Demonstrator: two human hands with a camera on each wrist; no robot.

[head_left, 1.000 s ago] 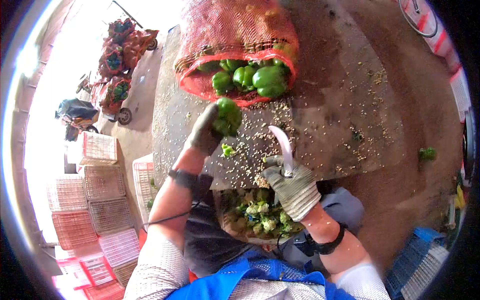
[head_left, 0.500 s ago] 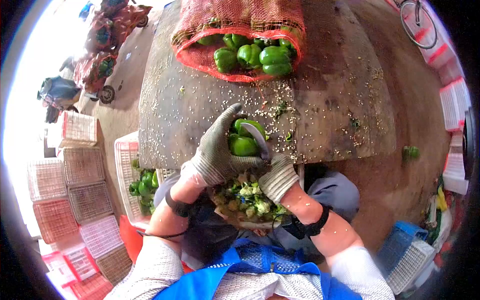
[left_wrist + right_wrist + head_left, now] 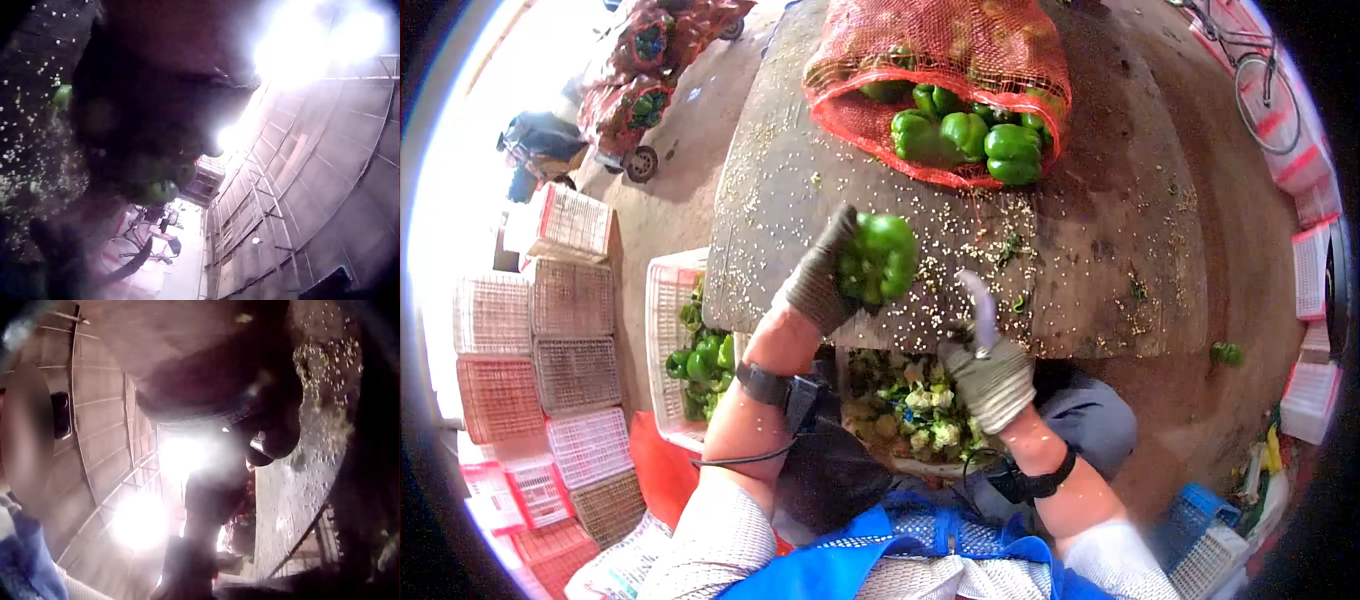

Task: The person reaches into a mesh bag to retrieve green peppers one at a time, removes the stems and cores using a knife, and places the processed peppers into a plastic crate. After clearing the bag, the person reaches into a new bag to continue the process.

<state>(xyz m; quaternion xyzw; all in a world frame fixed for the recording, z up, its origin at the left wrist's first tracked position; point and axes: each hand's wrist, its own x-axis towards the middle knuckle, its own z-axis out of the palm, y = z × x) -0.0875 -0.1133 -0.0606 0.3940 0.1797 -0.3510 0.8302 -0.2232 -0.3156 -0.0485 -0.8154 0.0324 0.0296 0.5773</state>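
A green bell pepper [image 3: 885, 258] is held in my gloved left hand [image 3: 822, 278], above the seed-strewn board [image 3: 1100, 260]. My gloved right hand [image 3: 992, 380] grips a small knife with a curved blade [image 3: 978, 310], which points up and away from me, apart from the pepper. Below the right hand, at the board's near edge, cut pepper cores [image 3: 935, 432] fill a container between the legs. In the left wrist view the hand is a dark shape, with part of the pepper [image 3: 159, 190] showing. The right wrist view leaves the fingers mostly in shadow.
A red mesh sack [image 3: 950, 50] of bell peppers lies with its mouth towards me at the board's far side. At left stands a white crate [image 3: 665, 345] holding green peppers, beside stacked crates [image 3: 575, 295]. One pepper [image 3: 1226, 353] lies on the floor at right.
Half a second ago both hands were together with the blade against the pepper. Since then they have parted: the left has moved up with the pepper, and the right has drawn the knife away.
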